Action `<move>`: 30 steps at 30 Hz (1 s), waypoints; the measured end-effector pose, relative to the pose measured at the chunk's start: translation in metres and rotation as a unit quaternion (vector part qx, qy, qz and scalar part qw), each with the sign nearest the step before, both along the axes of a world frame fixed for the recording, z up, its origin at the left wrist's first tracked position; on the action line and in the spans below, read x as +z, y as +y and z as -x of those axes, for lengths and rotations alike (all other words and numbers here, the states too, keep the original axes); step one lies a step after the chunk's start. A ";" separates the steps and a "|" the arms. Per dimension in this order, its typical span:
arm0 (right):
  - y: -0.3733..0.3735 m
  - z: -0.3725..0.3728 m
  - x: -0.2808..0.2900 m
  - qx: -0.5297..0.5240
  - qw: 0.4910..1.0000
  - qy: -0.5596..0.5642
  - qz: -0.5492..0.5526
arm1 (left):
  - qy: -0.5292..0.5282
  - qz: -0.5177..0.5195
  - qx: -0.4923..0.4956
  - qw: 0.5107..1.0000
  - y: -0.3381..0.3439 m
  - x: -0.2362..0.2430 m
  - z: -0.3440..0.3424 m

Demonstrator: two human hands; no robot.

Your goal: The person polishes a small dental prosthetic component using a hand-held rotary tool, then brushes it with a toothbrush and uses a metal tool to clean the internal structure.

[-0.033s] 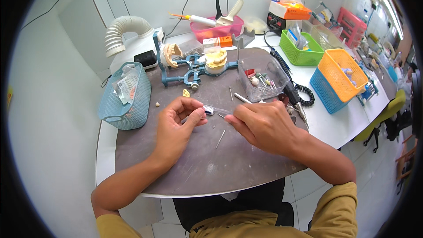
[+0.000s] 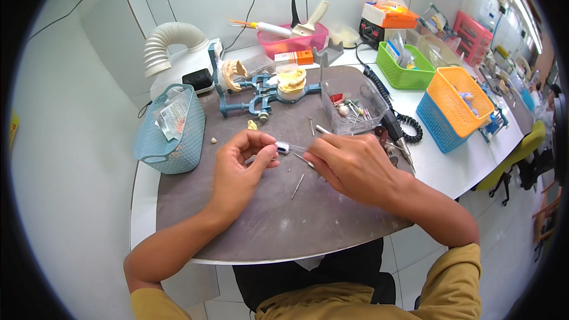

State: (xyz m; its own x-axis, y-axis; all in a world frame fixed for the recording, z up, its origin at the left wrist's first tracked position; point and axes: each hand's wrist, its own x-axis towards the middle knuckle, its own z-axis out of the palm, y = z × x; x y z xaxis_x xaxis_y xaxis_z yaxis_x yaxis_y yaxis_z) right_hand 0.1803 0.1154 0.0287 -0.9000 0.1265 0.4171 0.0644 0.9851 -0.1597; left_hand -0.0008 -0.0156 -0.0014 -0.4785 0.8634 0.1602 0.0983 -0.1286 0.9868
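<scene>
Between my two hands is a brush with a clear handle and a bristled head, low over the grey work mat. My right hand grips the handle with curled fingers. My left hand is closed in a pinch at the bristle end; what its fingertips hold is too small to make out. Metal burs lie on the mat below the brush. A small cream piece and a yellow piece lie beyond my left hand.
A blue articulator with dental casts stands behind. A blue basket is at left. A clear tray of burs, a handpiece, green and orange baskets are at right. A hose arches at back left.
</scene>
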 end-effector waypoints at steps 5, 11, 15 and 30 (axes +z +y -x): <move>0.013 0.023 -0.006 0.060 0.998 -0.009 -0.014 | 0.252 -0.011 0.028 0.967 0.000 0.000 0.000; 0.007 0.049 -0.013 0.056 0.993 -0.067 -0.080 | 0.449 -0.006 0.063 0.891 -0.008 0.002 0.006; 0.004 0.054 -0.011 0.026 0.996 -0.066 -0.060 | 0.502 0.027 0.056 0.863 -0.010 0.002 0.011; -0.001 0.035 -0.010 0.058 0.849 0.089 0.517 | 0.440 -0.120 0.069 0.887 -0.006 0.006 -0.002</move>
State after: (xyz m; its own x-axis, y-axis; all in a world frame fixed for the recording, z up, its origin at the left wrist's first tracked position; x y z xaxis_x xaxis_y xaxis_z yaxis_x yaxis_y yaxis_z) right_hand 0.1453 0.1144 0.0190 -0.8660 0.4226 0.2673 -0.1391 0.3098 -0.9406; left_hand 0.0009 -0.0217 0.0045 -0.1752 0.6969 0.6954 0.8476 -0.2525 0.4667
